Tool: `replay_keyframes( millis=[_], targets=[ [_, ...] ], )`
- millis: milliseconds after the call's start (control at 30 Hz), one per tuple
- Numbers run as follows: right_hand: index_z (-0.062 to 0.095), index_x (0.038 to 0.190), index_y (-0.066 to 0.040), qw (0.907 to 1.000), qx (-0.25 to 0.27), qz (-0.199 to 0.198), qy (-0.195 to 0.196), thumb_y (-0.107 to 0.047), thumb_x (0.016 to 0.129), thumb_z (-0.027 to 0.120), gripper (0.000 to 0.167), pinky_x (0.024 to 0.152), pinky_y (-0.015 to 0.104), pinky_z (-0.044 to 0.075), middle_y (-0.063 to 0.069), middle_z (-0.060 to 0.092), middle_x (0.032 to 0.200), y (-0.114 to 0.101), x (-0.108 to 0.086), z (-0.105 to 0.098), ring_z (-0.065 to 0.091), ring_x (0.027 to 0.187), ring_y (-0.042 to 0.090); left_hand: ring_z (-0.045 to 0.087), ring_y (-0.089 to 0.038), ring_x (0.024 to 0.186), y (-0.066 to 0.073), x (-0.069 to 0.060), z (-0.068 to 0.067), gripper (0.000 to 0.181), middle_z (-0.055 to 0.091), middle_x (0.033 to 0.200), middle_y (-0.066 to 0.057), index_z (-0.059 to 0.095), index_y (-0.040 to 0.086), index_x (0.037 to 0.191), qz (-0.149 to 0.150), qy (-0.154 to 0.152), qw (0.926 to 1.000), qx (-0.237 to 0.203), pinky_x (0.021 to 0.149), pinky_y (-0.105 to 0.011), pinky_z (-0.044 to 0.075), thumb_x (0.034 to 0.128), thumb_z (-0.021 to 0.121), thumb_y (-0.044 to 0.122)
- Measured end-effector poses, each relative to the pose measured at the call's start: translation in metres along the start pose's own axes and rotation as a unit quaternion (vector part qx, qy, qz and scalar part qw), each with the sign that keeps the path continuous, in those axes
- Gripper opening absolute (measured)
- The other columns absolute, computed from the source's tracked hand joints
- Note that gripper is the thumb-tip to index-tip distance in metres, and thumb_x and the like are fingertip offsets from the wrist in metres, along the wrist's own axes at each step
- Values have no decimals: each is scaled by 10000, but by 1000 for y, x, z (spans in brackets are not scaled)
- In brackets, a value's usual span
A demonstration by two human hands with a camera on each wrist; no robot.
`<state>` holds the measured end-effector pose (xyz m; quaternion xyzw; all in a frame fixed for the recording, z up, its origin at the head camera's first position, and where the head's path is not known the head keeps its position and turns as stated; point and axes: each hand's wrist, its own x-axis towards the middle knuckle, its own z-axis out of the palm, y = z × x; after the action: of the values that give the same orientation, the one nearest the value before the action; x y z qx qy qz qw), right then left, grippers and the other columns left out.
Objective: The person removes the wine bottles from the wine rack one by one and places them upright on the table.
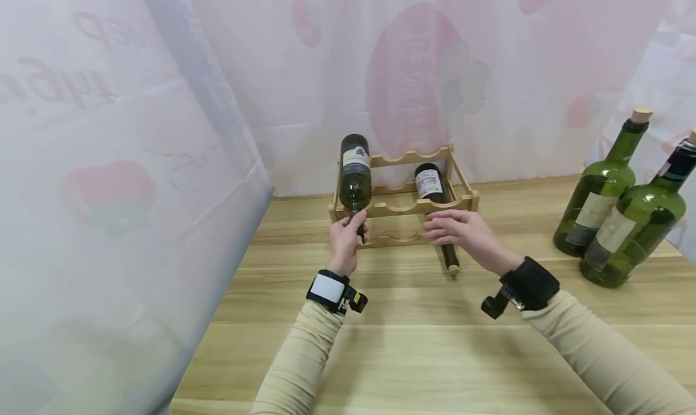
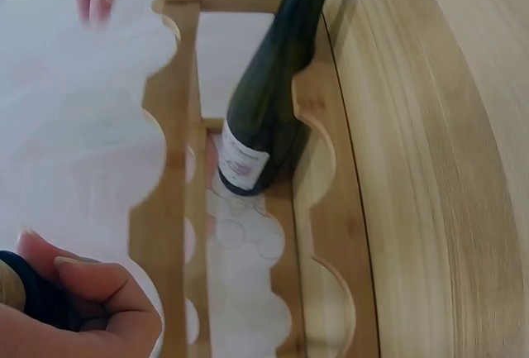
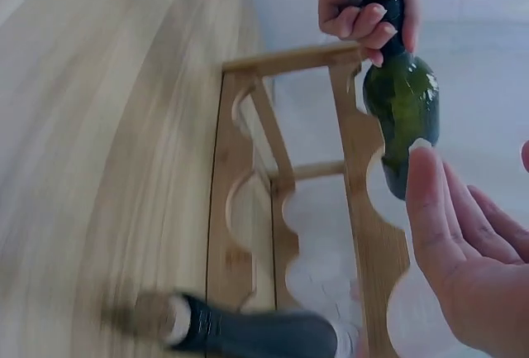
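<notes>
My left hand grips the neck of a dark green wine bottle at the left end of a two-tier wooden wine rack. Its base points away from me and its corked neck towards me; I cannot tell whether it touches the upper rail. A second wine bottle lies in the rack's lower tier on the right, its corked neck sticking out in front. Over that neck hovers my right hand, fingers extended and holding nothing. In the right wrist view, its fingers appear near the held bottle.
Two corked green wine bottles, one behind and one in front, stand upright at the right of the wooden table. A printed pale curtain hangs close behind the rack, and another sheet borders the table on the left.
</notes>
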<state>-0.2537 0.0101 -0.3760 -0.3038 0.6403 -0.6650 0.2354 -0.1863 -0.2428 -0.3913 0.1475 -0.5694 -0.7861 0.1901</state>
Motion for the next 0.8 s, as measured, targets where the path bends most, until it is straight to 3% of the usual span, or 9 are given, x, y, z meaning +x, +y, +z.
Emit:
replay_keyframes(
  millis=[167, 267, 433, 533, 667, 800],
  targets=[
    [343, 1379, 161, 9980, 550, 147, -264, -189, 1033, 455, 504, 991, 353, 516, -49, 704, 1076, -4, 28, 17, 669, 1083, 177, 519, -97, 576, 3, -17, 4, 196, 576, 676, -15, 621, 53, 823, 16, -132, 9999, 72, 513, -183, 436, 929, 653, 214],
    [334, 1393, 141, 9970, 612, 334, -333, -216, 1036, 449, 518, 1033, 381, 485, 88, 669, 1200, -8, 43, 29, 601, 1203, 289, 515, -77, 540, 5, -27, 7, 212, 585, 667, -10, 623, 66, 808, 5, -185, 9997, 188, 497, -177, 431, 928, 652, 239],
    [302, 1449, 79, 9941, 869, 582, -300, -290, 1043, 422, 562, 1115, 449, 396, 291, 409, 1459, -13, 65, 43, 430, 1348, 396, 525, -63, 506, 4, -43, 15, 222, 605, 658, 3, 641, 89, 801, -72, -233, 9988, 418, 451, -174, 405, 927, 649, 271],
    [299, 1461, 53, 9911, 1132, 660, -215, -335, 1036, 431, 590, 1101, 422, 420, 280, 414, 1456, -16, 75, 48, 531, 1268, 312, 527, -64, 494, 4, -52, 21, 223, 608, 650, 8, 646, 84, 807, -125, -280, 9987, 418, 445, -179, 400, 928, 648, 271],
    [314, 1441, 46, 9862, 1493, 719, -15, -375, 1021, 452, 611, 969, 316, 508, 190, 516, 1311, -21, 84, 50, 628, 1043, 136, 519, -71, 500, 7, -62, 27, 229, 600, 644, 13, 629, 70, 803, -98, -406, 9983, 398, 474, -182, 424, 928, 649, 261],
    [310, 1425, 33, 9795, 1830, 826, 137, -407, 997, 491, 640, 866, 266, 535, 80, 566, 1143, -23, 87, 46, 647, 934, 117, 519, -78, 509, 7, -71, 33, 230, 596, 651, 10, 614, 66, 796, -49, -560, 9967, 591, 489, -184, 440, 927, 649, 251]
  ],
)
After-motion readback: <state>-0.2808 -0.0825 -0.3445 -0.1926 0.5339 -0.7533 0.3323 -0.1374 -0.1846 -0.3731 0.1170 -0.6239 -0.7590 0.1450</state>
